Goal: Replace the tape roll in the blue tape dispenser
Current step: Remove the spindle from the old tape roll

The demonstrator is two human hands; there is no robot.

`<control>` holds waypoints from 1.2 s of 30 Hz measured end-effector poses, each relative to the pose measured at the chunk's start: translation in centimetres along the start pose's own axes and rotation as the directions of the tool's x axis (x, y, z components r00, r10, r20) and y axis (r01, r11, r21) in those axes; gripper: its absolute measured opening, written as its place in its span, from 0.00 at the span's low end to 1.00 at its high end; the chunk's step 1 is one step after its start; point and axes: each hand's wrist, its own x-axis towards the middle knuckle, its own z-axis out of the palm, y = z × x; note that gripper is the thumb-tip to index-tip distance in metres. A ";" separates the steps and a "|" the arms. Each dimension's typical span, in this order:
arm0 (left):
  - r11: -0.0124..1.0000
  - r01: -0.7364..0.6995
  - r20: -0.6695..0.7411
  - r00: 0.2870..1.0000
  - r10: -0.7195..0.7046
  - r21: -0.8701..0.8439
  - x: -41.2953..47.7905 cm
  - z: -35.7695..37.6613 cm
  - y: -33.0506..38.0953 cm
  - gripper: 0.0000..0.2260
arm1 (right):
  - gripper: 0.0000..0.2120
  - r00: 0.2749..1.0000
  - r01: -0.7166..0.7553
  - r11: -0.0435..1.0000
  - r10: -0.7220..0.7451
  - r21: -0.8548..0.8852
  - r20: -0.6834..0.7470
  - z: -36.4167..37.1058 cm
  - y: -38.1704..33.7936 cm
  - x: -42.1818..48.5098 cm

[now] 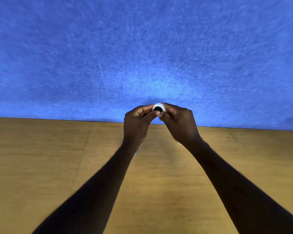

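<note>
A small white tape roll point(158, 105) with a dark centre is held up between both hands, in front of the blue wall. My left hand point(137, 122) pinches its left side. My right hand point(178, 122) grips its right and lower side, one fingertip resting across the dark centre. A tiny light-blue sliver point(135, 153) peeks out beside my left wrist, low over the table; most of it is hidden by the forearm, so I cannot tell what it is. The blue tape dispenser is not clearly in view.
A wooden table point(57, 166) fills the lower half of the view. A blue felt-like wall point(142, 48) rises straight from its far edge. Both bare forearms stretch forward over the middle of the table.
</note>
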 end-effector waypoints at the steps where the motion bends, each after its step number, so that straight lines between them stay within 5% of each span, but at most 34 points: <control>1: 1.000 -0.003 -0.004 1.000 0.003 0.000 -0.1 0.2 -0.1 0.09 | 0.11 1.000 0.009 1.000 -0.009 -0.018 -0.005 0.0 0.1 0.0; 13: 1.000 0.027 -0.067 0.997 -0.027 0.007 -0.3 1.1 -1.1 0.06 | 0.09 1.000 0.002 0.999 -0.003 -0.039 -0.022 -0.3 1.1 -0.4; 36: 0.993 0.067 0.070 0.996 -0.060 -0.092 0.6 0.3 -0.7 0.10 | 0.10 0.990 -0.063 0.997 0.067 0.034 -0.122 0.0 -0.3 -0.3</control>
